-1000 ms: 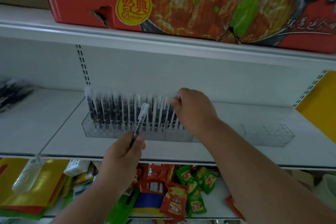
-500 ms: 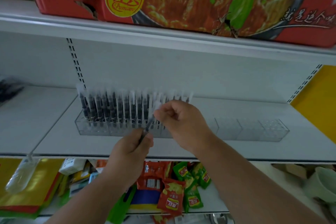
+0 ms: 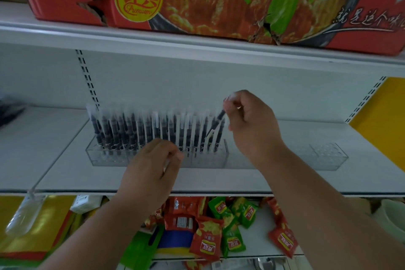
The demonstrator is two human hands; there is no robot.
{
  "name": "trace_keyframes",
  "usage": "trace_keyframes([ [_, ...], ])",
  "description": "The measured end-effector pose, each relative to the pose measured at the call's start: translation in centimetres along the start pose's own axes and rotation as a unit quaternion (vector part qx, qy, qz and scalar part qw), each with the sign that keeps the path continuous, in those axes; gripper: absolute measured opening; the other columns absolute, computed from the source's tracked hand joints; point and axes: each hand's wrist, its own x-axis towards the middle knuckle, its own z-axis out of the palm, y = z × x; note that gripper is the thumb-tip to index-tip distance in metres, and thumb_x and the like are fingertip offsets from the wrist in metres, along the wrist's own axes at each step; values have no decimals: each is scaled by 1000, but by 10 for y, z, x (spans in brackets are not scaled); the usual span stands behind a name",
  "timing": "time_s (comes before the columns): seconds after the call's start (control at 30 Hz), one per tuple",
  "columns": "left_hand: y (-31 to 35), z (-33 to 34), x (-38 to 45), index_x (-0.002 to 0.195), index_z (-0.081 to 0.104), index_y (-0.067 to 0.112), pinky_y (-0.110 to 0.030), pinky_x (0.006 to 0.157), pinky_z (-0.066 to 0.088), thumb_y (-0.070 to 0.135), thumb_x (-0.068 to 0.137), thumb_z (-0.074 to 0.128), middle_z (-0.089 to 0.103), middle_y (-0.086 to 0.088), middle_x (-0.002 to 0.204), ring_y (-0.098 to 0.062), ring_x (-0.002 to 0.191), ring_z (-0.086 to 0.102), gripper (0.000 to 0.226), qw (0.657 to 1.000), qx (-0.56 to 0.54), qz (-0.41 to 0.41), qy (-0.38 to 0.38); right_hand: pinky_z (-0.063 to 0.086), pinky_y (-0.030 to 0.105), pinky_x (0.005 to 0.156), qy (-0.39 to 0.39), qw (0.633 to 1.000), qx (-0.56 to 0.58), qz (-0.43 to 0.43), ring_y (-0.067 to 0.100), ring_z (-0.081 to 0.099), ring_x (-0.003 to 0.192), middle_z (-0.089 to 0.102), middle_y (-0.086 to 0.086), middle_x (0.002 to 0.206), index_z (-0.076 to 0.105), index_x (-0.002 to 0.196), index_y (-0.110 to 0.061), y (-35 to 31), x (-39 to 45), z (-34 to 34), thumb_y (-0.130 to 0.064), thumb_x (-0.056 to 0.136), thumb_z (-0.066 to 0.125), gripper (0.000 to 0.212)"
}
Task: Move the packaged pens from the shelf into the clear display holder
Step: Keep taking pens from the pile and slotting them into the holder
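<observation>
A long clear display holder (image 3: pixel 326 156) stands on the white shelf (image 3: pixel 65 171). Its left half is packed with several upright black pens in clear sleeves (image 3: pixel 140 129); the right compartments hold nothing. My right hand (image 3: pixel 252 125) pinches the top of one packaged pen (image 3: pixel 215 124). That pen hangs tilted, with its lower end among the rightmost pens in the holder. In front of the holder's middle, my left hand (image 3: pixel 151 166) hovers with loosely curled fingers and nothing visible in it.
A dark blurred heap of more pens (image 3: pixel 11 112) lies at the shelf's far left. A big red noodle carton (image 3: pixel 219 0) sits on the shelf above. Red and green snack packets (image 3: pixel 210 232) fill the shelf below.
The pen passed from my left hand to my right. My right hand lifted it up and to the right, to the end of the filled row. My left hand let go.
</observation>
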Motion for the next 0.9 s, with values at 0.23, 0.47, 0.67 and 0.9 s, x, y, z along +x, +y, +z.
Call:
trace_keyframes([
  [0.23,-18,14,-6,127,61,21,-42,99,45,48,92,37,58,5,126,-17,117,47,50,986,158,34,-33,44,24,78,-62,995,-53,-55,6,57,90,64,-11,101,60,100,-21,-4,4,9,-30,100,49,15],
  [0.47,-18,10,-7,130,61,23,-41,99,46,47,91,40,58,7,127,-18,116,51,51,985,161,30,-48,44,29,67,-126,983,-125,-46,10,55,76,60,-6,87,59,96,-18,7,-2,26,-33,100,49,19],
  [0.67,-16,9,-6,129,61,24,-41,99,46,48,87,39,56,9,126,-16,115,48,54,986,157,13,-56,29,26,51,-133,975,-178,-19,2,41,61,45,-10,69,42,75,-23,7,2,34,-36,101,46,29],
  [0.9,-12,5,-6,134,57,26,-40,105,40,47,85,43,54,10,129,-14,120,44,55,986,151,5,-67,32,29,61,-133,975,-180,16,11,47,72,41,-14,71,44,84,-26,5,-4,41,-37,101,47,21],
])
